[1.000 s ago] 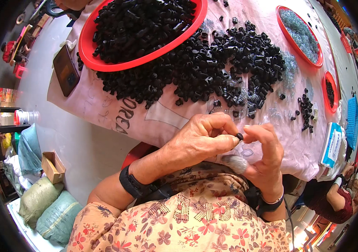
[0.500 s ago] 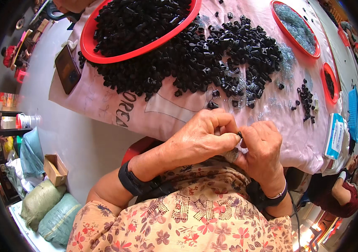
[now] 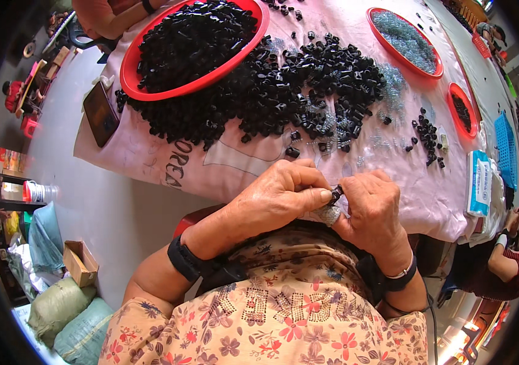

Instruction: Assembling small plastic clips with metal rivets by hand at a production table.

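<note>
My left hand (image 3: 277, 193) pinches a small black plastic part (image 3: 336, 194) between thumb and forefinger, just past the near table edge. Closed against the same part from the other side is my right hand (image 3: 372, 205). A greyish wrapping (image 3: 328, 214) shows on a finger between the hands; whose finger it is I cannot tell. Beyond them a wide heap of black plastic parts (image 3: 259, 112) lies on the pink cloth (image 3: 235, 164), with loose clear-looking springs (image 3: 391, 82) among and beside it. A smaller cluster of black parts (image 3: 428, 135) lies to the right.
A large red basin (image 3: 127, 74) full of black parts stands far left, beside a dark phone (image 3: 101, 114). At the right are a red tray of springs (image 3: 406, 40), a smaller red tray (image 3: 472, 129), a blue-white packet (image 3: 479, 184) and a blue basket (image 3: 506, 149). Another person's arm (image 3: 116, 23) reaches in at far left.
The view has shifted, so the table things sit further left. The black part between my fingers now shows more fully, and my hands are slightly further apart. Another person's arm has come into view.
</note>
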### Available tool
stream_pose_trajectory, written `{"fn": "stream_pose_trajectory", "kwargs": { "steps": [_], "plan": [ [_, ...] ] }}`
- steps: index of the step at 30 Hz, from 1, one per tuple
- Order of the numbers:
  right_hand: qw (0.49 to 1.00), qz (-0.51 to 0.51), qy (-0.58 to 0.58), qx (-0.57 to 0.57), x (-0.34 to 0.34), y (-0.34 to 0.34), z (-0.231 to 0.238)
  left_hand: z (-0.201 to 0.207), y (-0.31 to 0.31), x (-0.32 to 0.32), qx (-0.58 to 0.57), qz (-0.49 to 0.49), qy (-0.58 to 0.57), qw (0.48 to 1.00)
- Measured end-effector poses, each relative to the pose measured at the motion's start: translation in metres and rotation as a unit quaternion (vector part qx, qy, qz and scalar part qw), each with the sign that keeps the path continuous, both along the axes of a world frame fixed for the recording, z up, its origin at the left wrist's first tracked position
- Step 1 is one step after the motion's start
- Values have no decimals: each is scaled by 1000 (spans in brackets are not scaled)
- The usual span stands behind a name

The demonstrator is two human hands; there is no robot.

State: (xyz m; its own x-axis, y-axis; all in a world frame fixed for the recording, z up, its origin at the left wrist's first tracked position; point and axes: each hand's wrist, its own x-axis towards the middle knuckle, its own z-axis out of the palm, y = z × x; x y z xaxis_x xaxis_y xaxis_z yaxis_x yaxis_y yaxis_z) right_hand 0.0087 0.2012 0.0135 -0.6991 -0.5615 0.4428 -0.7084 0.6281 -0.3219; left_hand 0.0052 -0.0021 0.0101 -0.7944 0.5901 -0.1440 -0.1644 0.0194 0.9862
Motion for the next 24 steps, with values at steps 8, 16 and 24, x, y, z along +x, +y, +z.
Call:
{"fn": "stream_pose_trajectory", "kwargs": {
  "steps": [8, 16, 24],
  "plan": [
    [1000, 14, -2, -5, -5, -3, -1, -3, 1, -3, 1, 14, -20, 1000],
    [998, 41, -17, -32, -3, -4, -4, -5, 2, 0, 23, 20, -34, 999],
    [998, 32, -33, -46, -7, -1, -4, -2, 1, -3, 69, 17, -145, 987]
  ]
}}
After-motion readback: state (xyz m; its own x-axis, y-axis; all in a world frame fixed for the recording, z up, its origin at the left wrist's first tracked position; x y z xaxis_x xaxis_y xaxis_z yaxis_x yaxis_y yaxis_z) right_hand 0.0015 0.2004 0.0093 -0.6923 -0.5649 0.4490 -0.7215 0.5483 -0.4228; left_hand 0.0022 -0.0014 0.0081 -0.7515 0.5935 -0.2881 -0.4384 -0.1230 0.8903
